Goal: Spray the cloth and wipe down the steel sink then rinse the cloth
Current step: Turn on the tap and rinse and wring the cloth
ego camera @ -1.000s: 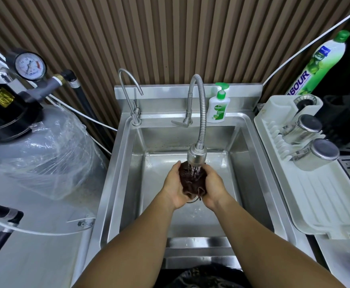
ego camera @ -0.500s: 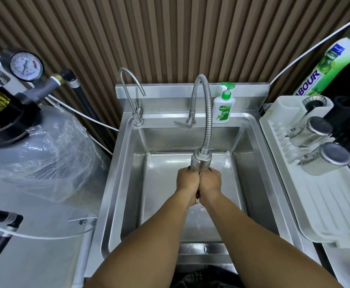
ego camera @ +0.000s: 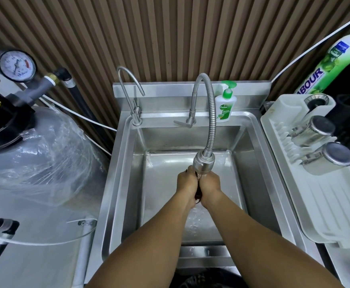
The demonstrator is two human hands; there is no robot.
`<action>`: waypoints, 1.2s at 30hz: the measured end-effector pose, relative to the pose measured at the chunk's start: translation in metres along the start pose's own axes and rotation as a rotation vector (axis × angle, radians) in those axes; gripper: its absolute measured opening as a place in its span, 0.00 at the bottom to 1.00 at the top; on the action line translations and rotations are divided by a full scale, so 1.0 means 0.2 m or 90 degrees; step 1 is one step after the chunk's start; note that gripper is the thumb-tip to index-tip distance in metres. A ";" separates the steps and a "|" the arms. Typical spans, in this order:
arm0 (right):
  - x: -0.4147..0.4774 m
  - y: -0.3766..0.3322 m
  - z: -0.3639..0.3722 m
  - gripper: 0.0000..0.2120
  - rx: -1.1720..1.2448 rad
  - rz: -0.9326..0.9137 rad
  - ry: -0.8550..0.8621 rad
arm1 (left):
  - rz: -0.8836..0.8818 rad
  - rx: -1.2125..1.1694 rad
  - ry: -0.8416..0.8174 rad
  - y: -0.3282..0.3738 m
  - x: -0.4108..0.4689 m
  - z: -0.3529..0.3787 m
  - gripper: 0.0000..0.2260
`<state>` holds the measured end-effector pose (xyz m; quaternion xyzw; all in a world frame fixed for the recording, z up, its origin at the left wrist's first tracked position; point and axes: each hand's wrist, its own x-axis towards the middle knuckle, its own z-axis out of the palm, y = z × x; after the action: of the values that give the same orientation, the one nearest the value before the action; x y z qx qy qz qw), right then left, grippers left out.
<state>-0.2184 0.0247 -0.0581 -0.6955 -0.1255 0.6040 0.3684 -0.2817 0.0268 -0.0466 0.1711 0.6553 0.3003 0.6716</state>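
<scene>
A dark brown cloth (ego camera: pixel 198 195) is squeezed between my two hands over the middle of the steel sink (ego camera: pixel 126 183). Only a thin strip of it shows between the palms. My left hand (ego camera: pixel 187 185) and my right hand (ego camera: pixel 209 186) press together around it, fingers curled. The flexible tap's spray head (ego camera: pixel 203 162) hangs just above the hands, and water runs from it onto them. Water splashes on the sink floor below the wrists.
A thin curved tap (ego camera: pixel 131 94) and a soap pump bottle (ego camera: pixel 224 108) stand on the sink's back ledge. A white drying rack (ego camera: pixel 319 204) with two steel cups (ego camera: pixel 323 161) sits right. A plastic-wrapped tank (ego camera: pixel 39 150) with a pressure gauge (ego camera: pixel 17 66) stands left.
A second ago the hands were cupped apart with the bunched cloth showing under the water. They have since closed together and now squeeze the cloth between them.
</scene>
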 end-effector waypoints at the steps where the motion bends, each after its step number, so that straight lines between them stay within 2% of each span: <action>1: -0.03 -0.01 0.01 0.07 0.055 0.051 -0.068 | -0.016 0.001 -0.014 0.00 0.00 -0.01 0.15; 4: -0.06 -0.01 -0.03 0.12 0.146 0.142 -0.201 | 0.031 0.121 -0.034 0.03 0.06 -0.05 0.20; 6: -0.08 -0.01 -0.07 0.13 0.145 0.133 -0.213 | 0.082 0.222 -0.026 0.05 0.12 -0.09 0.30; 8: -0.11 -0.02 -0.12 0.14 0.157 0.122 -0.211 | 0.095 0.234 -0.031 0.13 0.14 -0.12 0.34; 13: -0.09 -0.05 -0.17 0.14 0.146 0.133 -0.224 | 0.087 0.100 -0.037 0.44 0.25 -0.11 0.21; 16: -0.08 -0.07 -0.19 0.16 0.163 0.139 -0.247 | 0.077 0.015 -0.057 0.60 0.32 -0.07 0.07; 17: -0.07 -0.08 -0.19 0.16 0.168 0.141 -0.257 | 0.069 -0.011 -0.068 0.64 0.34 -0.05 0.06; 20: -0.07 -0.09 -0.20 0.14 0.164 0.138 -0.294 | 0.046 -0.104 -0.085 0.73 0.42 0.00 0.12; 23: -0.06 -0.10 -0.22 0.15 0.190 0.161 -0.295 | 0.040 -0.174 -0.073 0.76 0.45 0.04 0.04; 26: -0.04 -0.10 -0.23 0.19 0.192 0.185 -0.268 | 0.057 -0.170 -0.039 0.74 0.47 0.06 0.06; 28: -0.04 -0.10 -0.24 0.19 0.177 0.194 -0.264 | 0.100 -0.122 -0.018 0.71 0.46 0.08 0.07; 30: -0.03 -0.09 -0.23 0.18 0.161 0.193 -0.262 | 0.205 -0.013 0.014 0.68 0.44 0.11 0.05; 33: -0.04 -0.10 -0.21 0.19 0.161 0.182 -0.271 | 0.414 0.273 0.002 0.63 0.39 0.11 0.05; 34: -0.03 -0.10 -0.20 0.20 0.164 0.180 -0.273 | 0.444 0.359 -0.019 0.63 0.37 0.08 0.07; 36: -0.04 -0.10 -0.19 0.20 0.165 0.181 -0.277 | 0.443 0.497 -0.084 0.62 0.36 -0.01 0.21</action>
<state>-0.1795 0.0190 -0.0386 -0.5074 -0.0247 0.7956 0.3302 -0.3095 0.1649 -0.0259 0.6343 0.5794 0.2276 0.4584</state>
